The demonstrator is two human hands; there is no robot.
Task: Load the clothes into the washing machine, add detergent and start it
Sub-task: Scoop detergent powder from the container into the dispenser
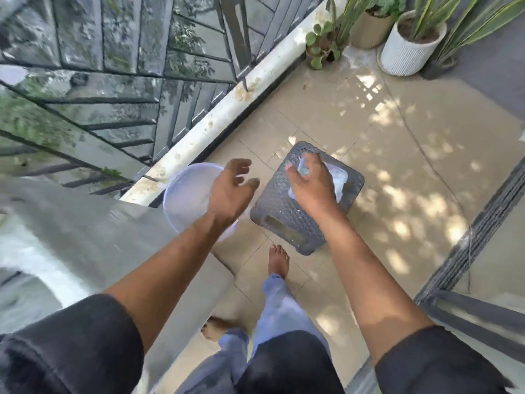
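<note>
Down low, our right hand [311, 184] curls round a pale packet [336, 177] lying on a grey woven stool [295, 220]; its orientation is hidden. Our left hand [231, 190] hovers loose-fingered, holding nothing, over a translucent tub [184, 194] on the tiled floor [397, 180].

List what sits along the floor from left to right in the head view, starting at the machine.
Washing machine → translucent bucket → grey stool → sliding door track.
</note>
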